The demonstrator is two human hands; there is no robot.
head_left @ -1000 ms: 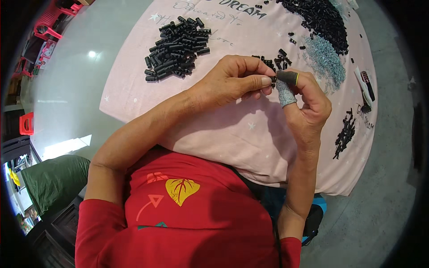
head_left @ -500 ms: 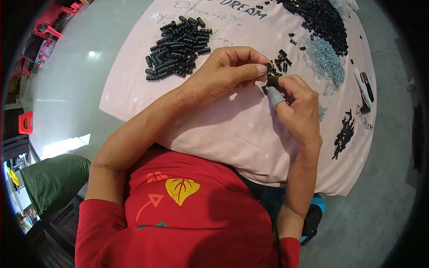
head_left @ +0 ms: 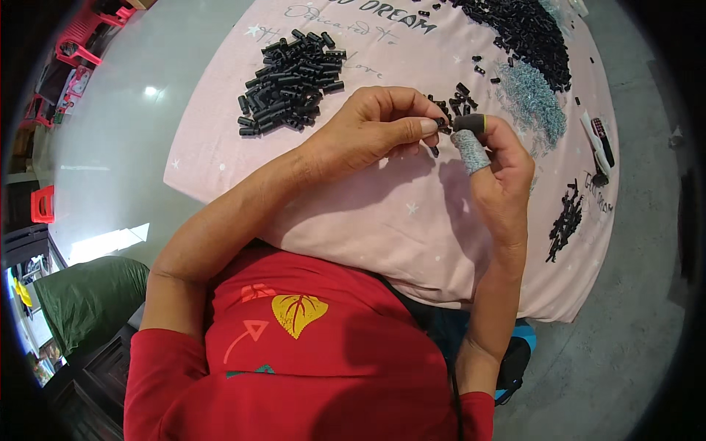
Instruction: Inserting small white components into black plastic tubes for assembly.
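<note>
Over the cloth-covered table, my left hand point(head_left: 379, 126) pinches a small black plastic piece point(head_left: 441, 123) between thumb and forefinger. Close to its right side is my right hand point(head_left: 504, 173), with a dark sleeve point(head_left: 469, 123) on the forefinger and a grey wrap point(head_left: 471, 152) on the thumb. Those two fingertips are brought together beside the piece; whatever they hold is too small to make out. Several loose black pieces point(head_left: 462, 97) lie just beyond my hands. A heap of black cylindrical parts point(head_left: 287, 84) sits to the left of them.
Far right on the pink cloth point(head_left: 353, 235) lie a large black heap of small parts point(head_left: 522, 37) and a pile of small silvery pieces point(head_left: 535, 99). Thin black parts point(head_left: 566, 223) and a dark tool point(head_left: 602, 143) are near the right edge. A red stool point(head_left: 42, 203) stands at left.
My right hand has shifted a little to the right and up, its fingertips drawing slightly away from my left hand. My left hand keeps its pinch almost in place.
</note>
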